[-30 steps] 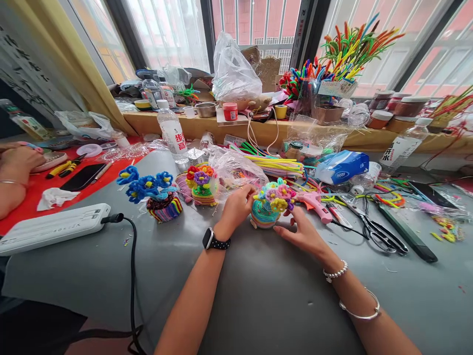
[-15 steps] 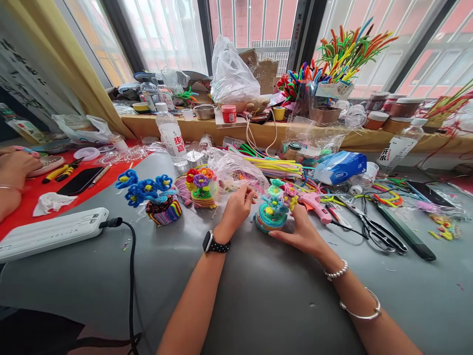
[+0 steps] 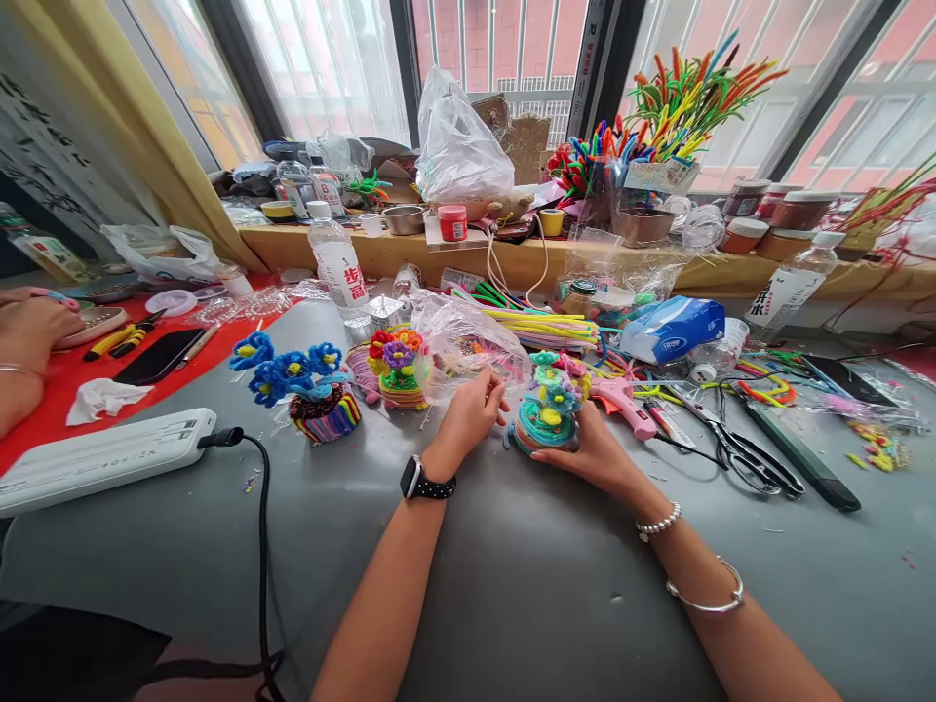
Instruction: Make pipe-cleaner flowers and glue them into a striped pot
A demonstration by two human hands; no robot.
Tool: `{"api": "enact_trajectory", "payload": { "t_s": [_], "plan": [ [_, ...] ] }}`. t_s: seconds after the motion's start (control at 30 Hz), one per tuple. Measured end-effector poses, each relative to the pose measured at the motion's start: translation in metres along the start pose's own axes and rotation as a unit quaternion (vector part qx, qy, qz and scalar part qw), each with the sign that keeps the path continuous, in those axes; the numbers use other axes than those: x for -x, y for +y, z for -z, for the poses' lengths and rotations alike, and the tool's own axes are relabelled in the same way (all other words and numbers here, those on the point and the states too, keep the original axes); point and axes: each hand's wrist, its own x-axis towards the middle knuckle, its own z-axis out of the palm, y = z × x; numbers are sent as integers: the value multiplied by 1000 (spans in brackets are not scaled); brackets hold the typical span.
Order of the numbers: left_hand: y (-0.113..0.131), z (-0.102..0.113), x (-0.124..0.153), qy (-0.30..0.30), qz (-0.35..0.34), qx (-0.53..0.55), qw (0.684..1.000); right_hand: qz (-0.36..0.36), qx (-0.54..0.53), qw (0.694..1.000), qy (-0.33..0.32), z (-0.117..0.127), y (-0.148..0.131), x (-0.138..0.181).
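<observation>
My right hand (image 3: 589, 444) is wrapped round the side of a small turquoise pipe-cleaner flower pot (image 3: 545, 429), thumb low at its front. Blue, pink, teal and yellow fuzzy flowers rise from it; the pot tilts a little toward me. To its left, my left hand (image 3: 477, 409) is apart from the pot, its fingers curled together. Whatever those fingers may pinch is hidden. Further left are a striped pot with blue pipe-cleaner flowers (image 3: 326, 414) and a smaller pot with red, orange and purple flowers (image 3: 399, 375). A pink glue gun (image 3: 629, 405) lies just beyond my right hand.
Black-handled scissors (image 3: 746, 463) and a dark green cutter (image 3: 800, 453) lie at right. Behind are a blue tissue pack (image 3: 677, 330), pipe cleaners (image 3: 541, 330) and a plastic bag (image 3: 475, 341). A white power strip (image 3: 109, 458) with a black cable is at left, near another person's hand (image 3: 36, 322).
My right hand has turned the flower pot and shifted it slightly right, tipping it so its top shows more. The left hand stays in nearly the same place.
</observation>
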Motion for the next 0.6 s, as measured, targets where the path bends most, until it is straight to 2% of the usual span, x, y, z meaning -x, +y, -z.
{"api": "enact_trajectory", "payload": {
  "t_s": [0.2, 0.4, 0.6],
  "plan": [
    [-1, -4, 1, -91, 56, 36, 994, -24, -114, 991, -62, 7, -1, 0],
    [3, -2, 3, -126, 66, 53, 988, -35, -159, 983, -86, 12, 0, 1],
    [1, -4, 2, -138, 84, 71, 984, -33, -142, 985, -88, 12, 2, 1]
  ]
}}
